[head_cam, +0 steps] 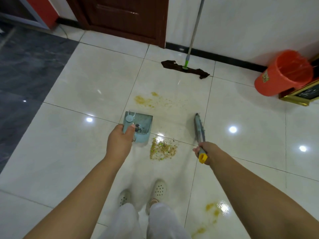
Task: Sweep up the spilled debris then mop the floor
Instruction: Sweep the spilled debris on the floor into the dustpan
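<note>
My left hand [119, 142] grips the handle of a pale blue dustpan [142, 125] that rests on the white tiles with some dark bits inside. My right hand [206, 152] holds the grey broom [198, 126] by its yellow-tipped handle, its head on the floor to the right. Between them, just below the dustpan, lies a gathered pile of debris [162, 150] with crumbs and green specks. A yellow stain [146, 100] is smeared beyond the dustpan, and another yellow stain [213, 210] lies near my right foot. A mop [185, 68] with a dark cloth leans against the far wall.
An orange bucket [284, 73] lined with an orange bag stands at the right wall beside a gold-framed board [303, 95]. A dark wooden door [127, 18] is ahead. Dark grey flooring [25, 69] runs along the left. My feet in white shoes [158, 190] stand just behind the pile.
</note>
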Available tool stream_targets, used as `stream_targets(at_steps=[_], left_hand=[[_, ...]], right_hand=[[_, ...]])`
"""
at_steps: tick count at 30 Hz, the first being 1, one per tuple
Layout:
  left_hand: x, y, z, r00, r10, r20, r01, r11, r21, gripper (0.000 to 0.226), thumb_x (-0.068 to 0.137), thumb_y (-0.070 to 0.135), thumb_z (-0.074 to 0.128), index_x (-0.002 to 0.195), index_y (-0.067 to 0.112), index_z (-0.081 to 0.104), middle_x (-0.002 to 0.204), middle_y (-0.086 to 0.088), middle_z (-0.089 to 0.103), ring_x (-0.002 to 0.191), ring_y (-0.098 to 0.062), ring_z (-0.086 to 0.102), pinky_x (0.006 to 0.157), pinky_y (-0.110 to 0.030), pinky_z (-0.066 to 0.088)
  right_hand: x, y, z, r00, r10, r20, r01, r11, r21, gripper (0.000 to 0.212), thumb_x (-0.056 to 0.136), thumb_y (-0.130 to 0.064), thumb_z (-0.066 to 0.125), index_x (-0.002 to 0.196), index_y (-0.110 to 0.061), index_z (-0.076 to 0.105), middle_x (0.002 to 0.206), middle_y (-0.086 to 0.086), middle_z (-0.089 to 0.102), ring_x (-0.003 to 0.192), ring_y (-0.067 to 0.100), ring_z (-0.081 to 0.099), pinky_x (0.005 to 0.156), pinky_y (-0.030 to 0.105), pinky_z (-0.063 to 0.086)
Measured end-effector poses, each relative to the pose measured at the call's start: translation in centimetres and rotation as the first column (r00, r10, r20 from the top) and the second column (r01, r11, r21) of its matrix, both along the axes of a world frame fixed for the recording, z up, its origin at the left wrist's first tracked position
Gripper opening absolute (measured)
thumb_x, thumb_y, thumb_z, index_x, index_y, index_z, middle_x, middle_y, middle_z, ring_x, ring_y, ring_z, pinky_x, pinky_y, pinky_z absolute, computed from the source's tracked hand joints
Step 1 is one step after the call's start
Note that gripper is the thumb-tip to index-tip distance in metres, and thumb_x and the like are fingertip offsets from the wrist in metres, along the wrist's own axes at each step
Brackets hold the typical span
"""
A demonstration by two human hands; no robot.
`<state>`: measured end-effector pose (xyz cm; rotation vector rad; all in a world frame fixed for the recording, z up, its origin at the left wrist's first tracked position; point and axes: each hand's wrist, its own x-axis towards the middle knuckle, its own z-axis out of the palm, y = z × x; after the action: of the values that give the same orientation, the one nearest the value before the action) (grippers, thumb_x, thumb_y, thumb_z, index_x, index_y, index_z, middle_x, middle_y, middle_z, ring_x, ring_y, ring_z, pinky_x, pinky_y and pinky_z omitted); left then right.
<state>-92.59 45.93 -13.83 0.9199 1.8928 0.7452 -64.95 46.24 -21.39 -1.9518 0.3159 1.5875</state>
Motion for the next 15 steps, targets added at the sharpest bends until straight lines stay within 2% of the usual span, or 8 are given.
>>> stream_targets(at_steps=[2,3,5,7,10,13,15], left_hand=[[-0.5,0.2,-0.2,1.000,0.007,0.015,-0.007,1.000,-0.005,0.029,0.093,0.034,0.053,0.068,0.019,0.048,0.062,0.000,0.051,0.056,-0.017,0.046,0.062,-0.031,0.039],[-0.8,0.2,-0.2,1.000,0.011,0.020,-0.011,1.000,-0.006,0.029,0.093,0.034,0.053,0.069,0.019,0.049,0.062,0.000,0.050,0.056,-0.018,0.046,0.062,-0.032,0.039],[-1.5,0.3,-0.2,1.000,0.015,0.021,-0.014,1.000,-0.007,0.029,0.093,0.034,0.053,0.069,0.018,0.050,0.062,0.000,0.050,0.055,-0.018,0.046,0.062,-0.032,0.040],[-2.4,0.2,-0.2,1.000,0.012,0.014,-0.012,1.000,-0.009,0.030,0.093,0.034,0.053,0.069,0.017,0.049,0.062,-0.001,0.051,0.055,-0.018,0.046,0.061,-0.033,0.040],[-4.0,0.1,-0.2,1.000,0.009,0.004,-0.009,1.000,-0.013,0.029,0.093,0.034,0.052,0.070,0.017,0.050,0.063,-0.002,0.052,0.056,-0.018,0.047,0.061,-0.032,0.041],[-5.6,-0.3,-0.1,1.000,-0.008,-0.008,0.008,1.000,-0.004,0.030,0.094,0.034,0.051,0.070,0.017,0.049,0.064,-0.002,0.051,0.055,-0.017,0.047,0.060,-0.030,0.041],[-6.6,-0.7,0.1,1.000,-0.012,-0.012,0.012,1.000,0.001,0.030,0.094,0.035,0.051,0.070,0.017,0.048,0.065,-0.002,0.051,0.056,-0.016,0.047,0.059,-0.028,0.041]], right_hand=[[-1.8,-0.4,-0.4,0.999,0.043,0.015,-0.043,0.999,-0.018,0.040,0.099,-0.003,0.041,0.138,-0.002,0.037,0.129,0.024,0.051,0.018,0.009,0.039,0.028,0.012,0.038],[-2.7,-0.7,-0.5,0.997,0.071,0.018,-0.070,0.997,-0.029,0.037,0.098,-0.003,0.042,0.135,-0.002,0.039,0.129,0.024,0.051,0.021,0.010,0.041,0.029,0.013,0.038],[-4.5,-1.3,-0.3,0.990,0.144,0.001,-0.144,0.989,-0.039,0.025,0.098,-0.002,0.043,0.122,-0.001,0.044,0.110,0.023,0.057,0.027,0.011,0.043,0.029,0.014,0.038],[-6.3,-2.2,0.0,0.979,0.205,-0.005,-0.205,0.978,-0.048,0.012,0.097,-0.002,0.042,0.109,0.001,0.044,0.088,0.020,0.054,0.025,0.010,0.041,0.030,0.013,0.038],[-8.7,-3.8,0.1,0.957,0.291,-0.025,-0.292,0.954,-0.064,0.008,0.096,0.000,0.044,0.104,0.002,0.045,0.090,0.020,0.053,0.026,0.011,0.042,0.031,0.014,0.040],[-11.3,-5.5,0.3,0.942,0.333,-0.036,-0.335,0.938,-0.090,0.010,0.094,0.002,0.046,0.104,0.003,0.047,0.091,0.021,0.053,0.045,0.016,0.044,0.032,0.014,0.040],[-13.0,-6.6,0.7,0.930,0.365,-0.041,-0.367,0.926,-0.090,0.010,0.094,0.003,0.046,0.103,0.003,0.047,0.092,0.020,0.053,0.049,0.016,0.043,0.033,0.014,0.040]])
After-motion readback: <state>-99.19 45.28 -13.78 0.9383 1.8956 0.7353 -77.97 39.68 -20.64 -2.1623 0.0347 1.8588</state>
